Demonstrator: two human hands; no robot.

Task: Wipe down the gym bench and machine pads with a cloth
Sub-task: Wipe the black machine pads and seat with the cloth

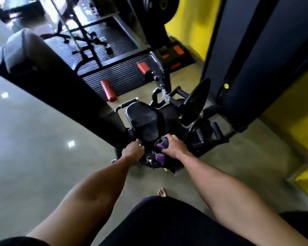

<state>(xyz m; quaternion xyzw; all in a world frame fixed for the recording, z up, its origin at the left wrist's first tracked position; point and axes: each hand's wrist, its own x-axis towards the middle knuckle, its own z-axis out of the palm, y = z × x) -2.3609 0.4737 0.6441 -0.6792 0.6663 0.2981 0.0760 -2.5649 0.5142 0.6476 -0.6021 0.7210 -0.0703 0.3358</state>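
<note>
Gripping a crumpled purple cloth [160,158] in my right hand [174,148], fingers curled over it and pressing it down on the near end of the black metal machine frame [174,168], low by the floor. The cloth is bunched under my palm, with purple bits showing on either side of the fingers. The black padded seat cushion [142,121] lies just beyond my right fingers and a little to the left, its long axis running away from me. My left hand [132,150] sits at the cushion's near-left corner, fingers curled round a dark frame part there; I judge it is bracing, but the exact part is too dark to tell. Both hands are near the cushion, but only the right one carries the cloth. The next stroke likely goes forward and slightly left, up onto the cushion and along its length. A second black tilted pad [196,102] stands further back on the right, well apart from the cloth.
</note>
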